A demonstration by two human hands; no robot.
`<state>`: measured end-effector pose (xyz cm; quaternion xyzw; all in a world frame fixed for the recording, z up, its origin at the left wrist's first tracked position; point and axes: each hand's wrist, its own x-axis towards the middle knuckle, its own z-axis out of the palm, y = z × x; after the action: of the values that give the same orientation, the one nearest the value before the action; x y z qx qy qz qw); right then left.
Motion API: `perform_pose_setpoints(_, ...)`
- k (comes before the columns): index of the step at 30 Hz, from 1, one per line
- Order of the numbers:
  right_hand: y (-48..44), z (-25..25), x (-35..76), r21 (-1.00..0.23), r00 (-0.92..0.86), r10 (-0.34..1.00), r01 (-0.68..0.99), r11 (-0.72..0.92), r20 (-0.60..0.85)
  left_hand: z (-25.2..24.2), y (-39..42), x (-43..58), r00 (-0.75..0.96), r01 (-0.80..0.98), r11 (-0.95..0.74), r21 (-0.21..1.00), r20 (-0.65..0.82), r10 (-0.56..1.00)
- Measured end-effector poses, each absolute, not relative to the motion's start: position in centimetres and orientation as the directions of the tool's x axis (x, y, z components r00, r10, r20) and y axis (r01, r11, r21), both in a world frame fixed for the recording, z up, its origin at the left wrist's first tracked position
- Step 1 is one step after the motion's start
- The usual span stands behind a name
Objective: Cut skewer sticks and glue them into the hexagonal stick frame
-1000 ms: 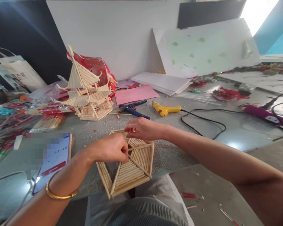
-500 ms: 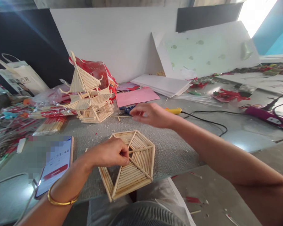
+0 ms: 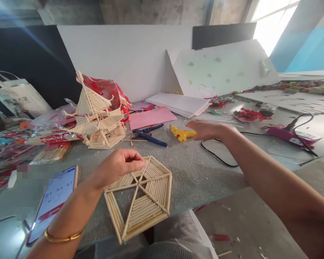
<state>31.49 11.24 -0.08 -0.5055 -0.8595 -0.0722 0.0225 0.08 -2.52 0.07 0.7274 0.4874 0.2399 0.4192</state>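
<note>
A many-sided frame of pale wooden sticks (image 3: 148, 207) lies flat near the front edge, its sections partly filled with stick rows. My left hand (image 3: 124, 165) is closed above its upper left part, thumb and fingertips together; whatever they hold is too small to make out. Farther right, my right hand (image 3: 205, 130) reaches over the table beside the handle of a yellow glue gun (image 3: 182, 133), its fingers stretched out. Blue-handled pliers (image 3: 151, 137) lie left of the glue gun. A stick-built pagoda model (image 3: 97, 126) stands behind my left hand.
A phone (image 3: 54, 201) lies at the left, near bagged sticks (image 3: 52, 137). Pink paper (image 3: 152, 117) and white boards (image 3: 179, 103) lie behind the pliers. A black cord runs to a purple power strip (image 3: 291, 137) at the right.
My right hand has moved right, from over the pliers to beside the glue gun. My left hand has shifted from the frame's centre towards its far edge. The view has tilted up slightly.
</note>
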Motion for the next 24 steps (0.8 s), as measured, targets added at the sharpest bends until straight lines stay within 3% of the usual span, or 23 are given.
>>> perform_pose_setpoints(3, 11.8, -1.0, 30.7, 0.126, -0.501, 0.865, 0.858, 0.499, -0.018, 0.3, -1.8, 0.7, 0.364, 0.368, -0.152, 0.917, 0.008, 0.931)
perform_pose_setpoints(6, 12.5, -2.1, 30.0, 0.148, -0.514, 0.857, 0.846, 0.513, -0.032, -0.1, -1.1, 1.1, 0.343, 0.286, -0.119, 0.951, 0.014, 0.939)
perform_pose_setpoints(11, 12.6, -2.9, 30.3, 0.184, -0.532, 0.838, 0.842, 0.507, 0.121, -1.3, -0.7, 1.1, 0.243, 0.178, -0.106, 0.978, 0.061, 0.968)
perform_pose_setpoints(15, 11.7, -2.4, 30.4, 0.089, -0.490, 0.809, 0.867, 0.490, 0.324, -2.0, -0.8, 0.6, 0.205, 0.076, -0.123, 0.989, 0.105, 0.973)
perform_pose_setpoints(20, 9.0, -1.2, 29.0, -0.021, -0.598, 0.490, 0.620, 0.785, 0.635, -2.3, -0.8, 0.6, 0.071, 0.012, -0.215, 0.976, 0.214, 0.974)
perform_pose_setpoints(24, 5.9, -0.6, 26.8, -0.033, -0.685, 0.320, 0.397, 0.917, 0.654, -2.5, -0.5, 1.0, -0.026, 0.020, -0.242, 0.970, 0.243, 0.970)
